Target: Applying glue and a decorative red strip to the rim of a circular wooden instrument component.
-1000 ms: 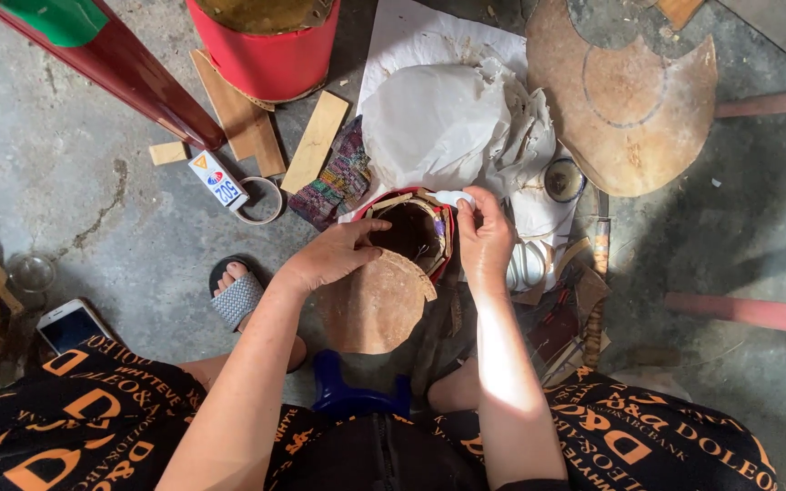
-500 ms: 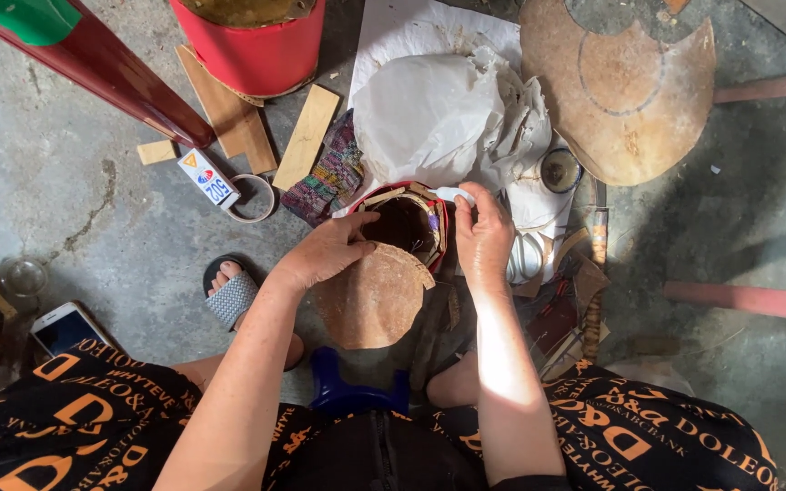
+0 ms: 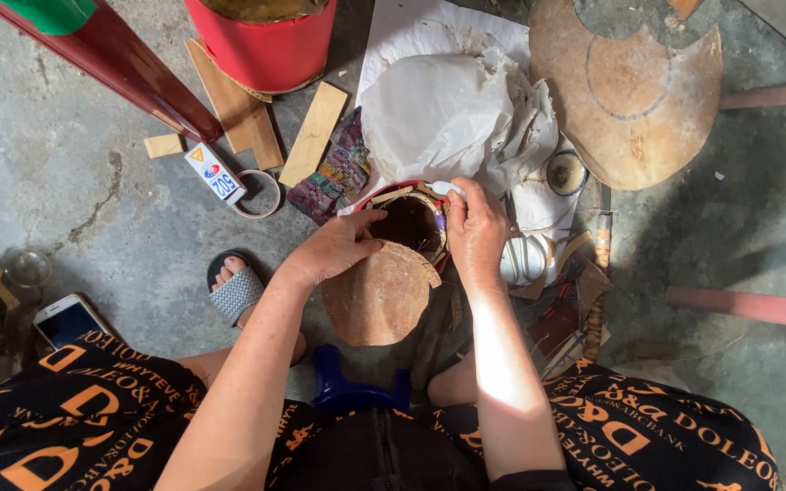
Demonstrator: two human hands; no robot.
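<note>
sitting low over a concrete floor (image 3: 93,145), the person works on a small round vessel (image 3: 409,221) with a dark inside and a reddish rim, which stands on the floor just in front of the knees. the left hand (image 3: 334,247) lies on the near edge of this vessel, fingers bent and spread a little, and the palm rests also on a round brown disc (image 3: 377,295) that leans against the vessel at its near side. the right hand (image 3: 475,227) is closed in a pinch on a small white piece (image 3: 445,188), held at the far right rim of the vessel; what this piece is, i cannot tell.

behind the vessel lies a heap of crumpled white paper (image 3: 452,114). to the right of it there is a large brown sheet (image 3: 629,91) with a circle marked on it. a red bucket (image 3: 266,45) stands at the top, with flat wooden pieces (image 3: 316,132) beside it. near these lie a small glue box (image 3: 214,173), a ring of tape (image 3: 256,194) and a piece of woven cloth (image 3: 338,173). a phone (image 3: 67,320) lies on the floor at the left, and a foot in a grey sandal (image 3: 234,289) is near the left arm. a blue stool (image 3: 357,386) shows between the legs.
</note>
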